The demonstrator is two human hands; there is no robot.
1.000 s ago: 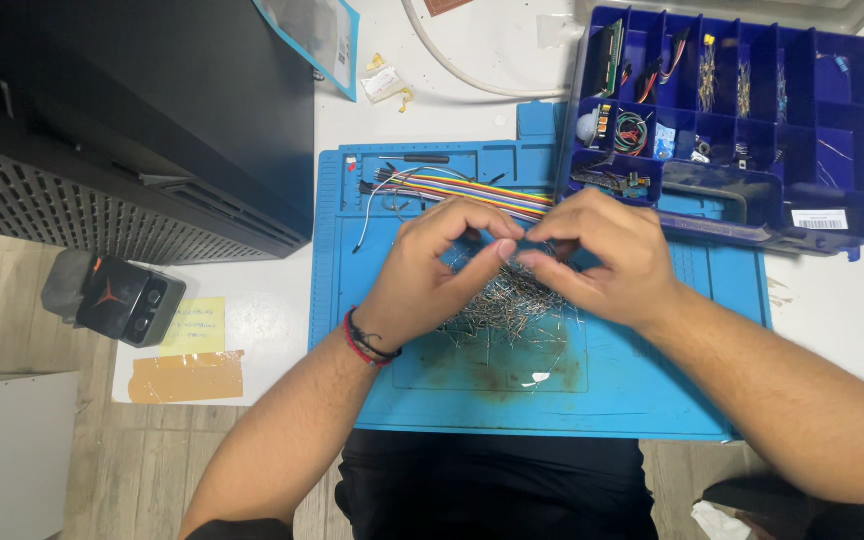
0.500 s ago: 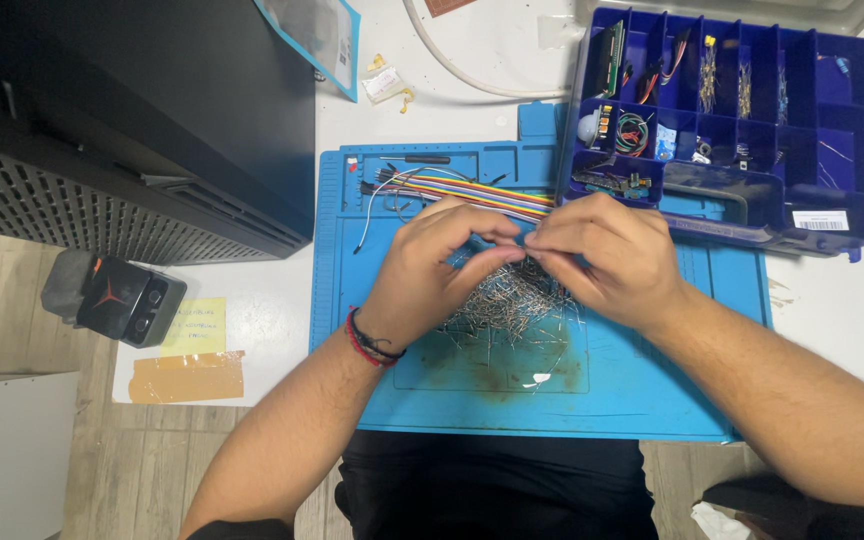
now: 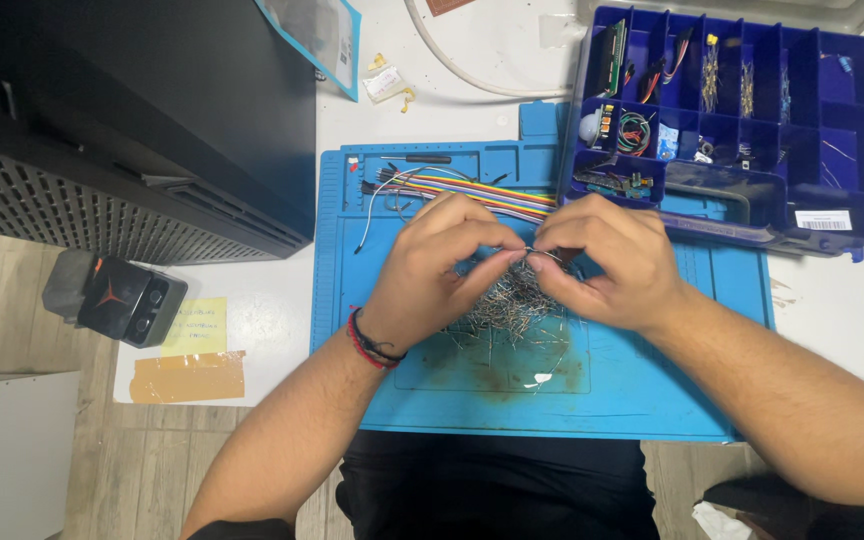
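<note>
While a black ribbed case (image 3: 122,130) fills the far left, your left hand (image 3: 432,270) sits over the blue work mat (image 3: 642,390), its fingertips pinched together on a thin metal pin (image 3: 530,252). That pin hangs just above the heap of loose pins (image 3: 512,310), and your right hand (image 3: 602,265) pinches its other end. Beyond lies a rainbow ribbon cable (image 3: 472,188), beside the blue compartment box (image 3: 752,120).

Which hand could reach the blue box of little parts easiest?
The right hand, probably. It sits just below the blue parts box, while the left hand is farther away, across the wire pile.
</note>
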